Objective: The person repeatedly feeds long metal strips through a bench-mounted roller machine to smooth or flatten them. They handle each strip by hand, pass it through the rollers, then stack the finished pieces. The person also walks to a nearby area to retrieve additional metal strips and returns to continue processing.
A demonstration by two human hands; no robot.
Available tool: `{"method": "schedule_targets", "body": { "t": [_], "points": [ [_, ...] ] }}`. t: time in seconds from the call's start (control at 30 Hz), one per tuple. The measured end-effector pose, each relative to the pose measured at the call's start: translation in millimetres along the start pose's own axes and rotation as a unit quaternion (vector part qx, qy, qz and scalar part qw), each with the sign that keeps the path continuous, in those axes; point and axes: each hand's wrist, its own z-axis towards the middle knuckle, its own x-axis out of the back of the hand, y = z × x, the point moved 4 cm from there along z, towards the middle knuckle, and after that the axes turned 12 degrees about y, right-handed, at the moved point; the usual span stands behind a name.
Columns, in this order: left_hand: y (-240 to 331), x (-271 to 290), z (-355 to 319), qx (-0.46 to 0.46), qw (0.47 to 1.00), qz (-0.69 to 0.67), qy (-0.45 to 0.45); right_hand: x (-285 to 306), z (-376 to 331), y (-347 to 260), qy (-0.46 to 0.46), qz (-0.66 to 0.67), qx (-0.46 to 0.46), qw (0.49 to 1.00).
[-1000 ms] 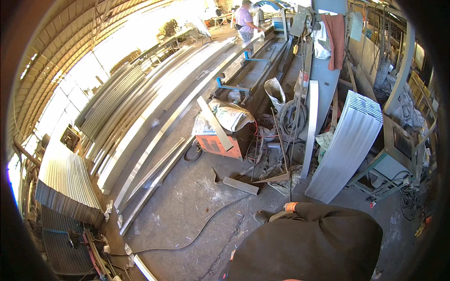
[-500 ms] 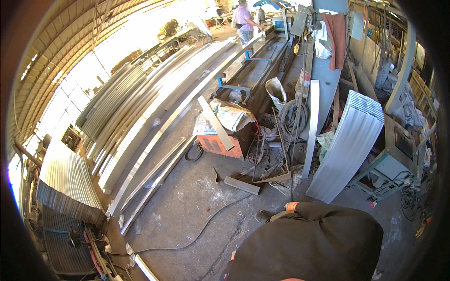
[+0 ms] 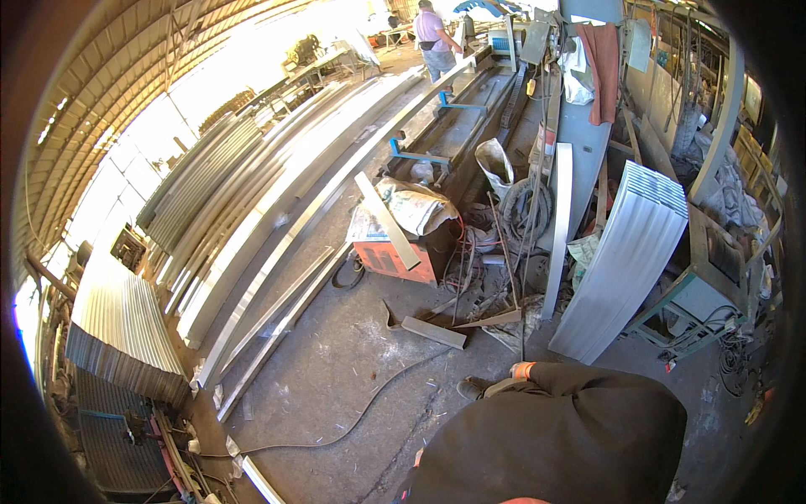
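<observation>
Head view. A loose black garment point(image 3: 554, 437) fills the lower right of the view, its sleeve ending toward the centre in a small orange cuff point(image 3: 522, 370). The right hand cannot be made out clearly at this cuff; how far it is open, and whether it has hold of anything, cannot be told. The left hand is not seen, and its grip cannot be told either.

Nearest to the cuff is a thin, dark, upright rod point(image 3: 521, 332), its lower end just above the cuff; contact cannot be confirmed. A dark shoe point(image 3: 473, 387) is just left of the cuff. Farther forward and left, a short, dull grey metal channel point(image 3: 433, 333) lies on the grey concrete floor point(image 3: 336, 370).

To the right of the rod, a tall white curved-looking strip point(image 3: 558, 231) stands upright, and beyond it leans a stack of silver ribbed metal sheets point(image 3: 621, 260). Forward of the channel is an orange-fronted box-shaped machine point(image 3: 395, 261), with crumpled pale sacking point(image 3: 417, 207) and a flat cream strip point(image 3: 386, 220) lying across its top.

On the left, long pale metal profiles point(image 3: 252, 260) lie side by side, with a bundle of corrugated grey-and-cream sheets point(image 3: 122, 328) nearer. In the background, a person in a lilac top point(image 3: 431, 34) stands with one arm extended toward the far end of a long metal beam point(image 3: 344, 172).
</observation>
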Motion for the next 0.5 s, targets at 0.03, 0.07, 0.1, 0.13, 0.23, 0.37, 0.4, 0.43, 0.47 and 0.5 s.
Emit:
{"method": "schedule_targets", "body": {
  "t": [0.03,0.07,0.1,0.13,0.23,0.37,0.4,0.43,0.47,0.5],
  "points": [
    [0,0,-1,0.001,1.000,0.001,-0.001,1,-1,-2,0.018,0.016,0.017,1.000],
    [0,1,-1,0.000,1.000,0.000,-0.001,1,-1,-2,0.028,0.012,0.021,0.999],
    [0,1,-1,0.002,1.000,-0.001,-0.001,-1,0,-1,0.021,-0.013,0.013,1.000],
    [0,1,-2,0.000,1.000,0.001,-0.001,-1,2,-2,0.040,0.011,0.023,0.999],
    [1,1,-2,0.002,1.000,-0.001,0.000,-8,12,2,0.037,0.016,0.020,0.999],
    [1,0,-3,0.002,1.000,-0.001,-0.001,-13,17,6,0.030,0.015,0.025,0.999],
    [0,0,-3,0.002,1.000,-0.001,-0.001,-14,15,7,0.015,-0.007,0.006,1.000],
    [0,0,-3,0.001,1.000,0.000,-0.001,-11,14,6,0.040,0.019,0.018,0.999],
    [0,-1,-3,0.002,1.000,-0.001,-0.001,-11,12,6,0.045,0.022,0.012,0.999],
    [0,0,-2,0.001,1.000,-0.003,-0.001,-12,12,8,0.031,0.004,-0.011,0.999]
  ]
}}
